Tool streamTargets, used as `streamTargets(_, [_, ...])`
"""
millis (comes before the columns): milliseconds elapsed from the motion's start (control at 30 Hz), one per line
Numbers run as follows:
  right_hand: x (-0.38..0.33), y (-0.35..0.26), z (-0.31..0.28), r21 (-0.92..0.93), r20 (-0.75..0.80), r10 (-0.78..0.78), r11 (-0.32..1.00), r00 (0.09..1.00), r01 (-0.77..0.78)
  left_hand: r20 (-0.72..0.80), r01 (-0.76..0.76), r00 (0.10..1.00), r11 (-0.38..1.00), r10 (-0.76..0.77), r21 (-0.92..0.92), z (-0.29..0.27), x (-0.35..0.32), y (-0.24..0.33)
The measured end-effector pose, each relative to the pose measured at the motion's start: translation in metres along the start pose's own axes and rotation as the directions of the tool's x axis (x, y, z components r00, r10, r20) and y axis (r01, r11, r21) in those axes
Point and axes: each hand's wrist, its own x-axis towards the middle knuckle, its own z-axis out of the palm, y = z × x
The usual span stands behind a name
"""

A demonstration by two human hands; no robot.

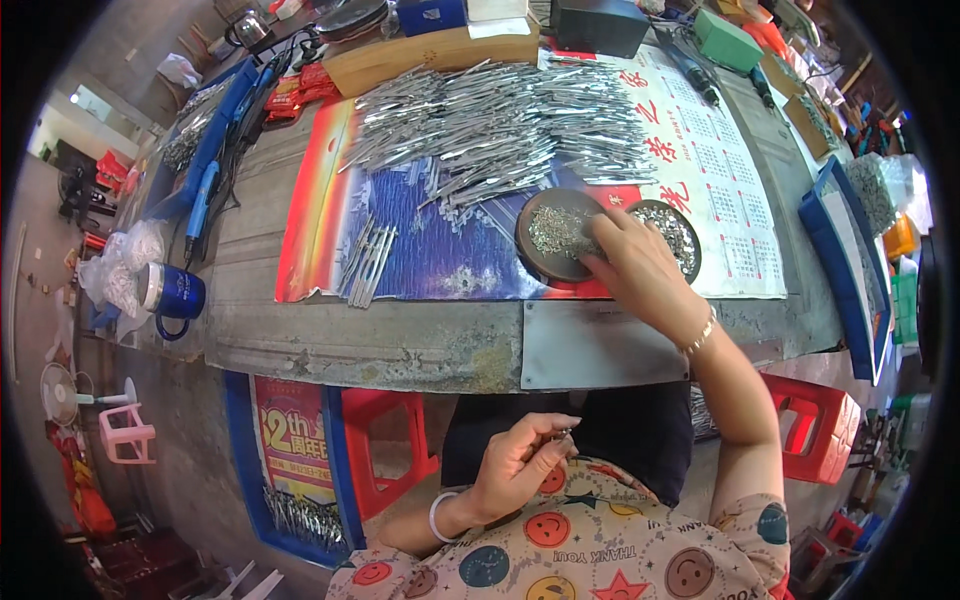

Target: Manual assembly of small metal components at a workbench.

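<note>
My right hand (640, 262) reaches over a round brown dish (531, 262) that holds many tiny metal parts (558, 230). Its fingertips are drawn together at the dish's right side, and whatever is between them is hidden. A second round dish (690, 225), with larger shiny pieces, lies partly behind this hand. Close to my body, my left hand (522, 465) pinches a small shiny metal piece (563, 434) between thumb and fingers. Farther back lies a wide pile of slim silvery metal strips (490, 125). A few similar strips (370, 262) lie apart at the left.
A printed calendar sheet (735, 215) covers much of the worktable (250, 250). A blue mug (180, 292) stands at the left edge, near a blue soldering-iron-like tool (203, 200). Blue trays (850, 260) flank the table. A wooden block (430, 62) borders the pile behind.
</note>
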Motion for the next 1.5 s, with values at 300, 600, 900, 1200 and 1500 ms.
streamTargets(300, [0.028, 0.011, 0.014, -0.206, 0.145, -0.037, 0.976, 0.989, 0.067, 0.007, 0.08, 0.997, 0.996, -0.08, 0.027, -0.004, -0.008, -0.004])
streamTargets(600, [0.032, 0.01, -0.003, 0.331, 0.167, 0.153, 0.922, 0.974, -0.202, 0.073, 0.168, 0.983, 0.986, -0.168, 0.006, -0.008, -0.004, 0.001])
streamTargets(900, [0.019, -0.006, -0.026, 0.717, 0.391, 0.205, 0.543, 0.897, -0.437, 0.027, 0.058, 0.998, 0.998, -0.058, 0.014, -0.002, -0.004, 0.002])
streamTargets(1200, [-0.056, -0.033, -0.027, 0.82, 0.572, -0.217, 0.153, 0.791, -0.551, 0.128, -0.06, 0.991, 0.974, 0.032, 0.219, -0.003, 0.005, 0.024])
streamTargets(1500, [-0.094, -0.027, -0.028, 0.799, 0.583, -0.467, 0.178, 0.666, -0.575, 0.305, -0.461, 0.883, 0.774, 0.355, 0.434, 0.011, 0.031, 0.035])
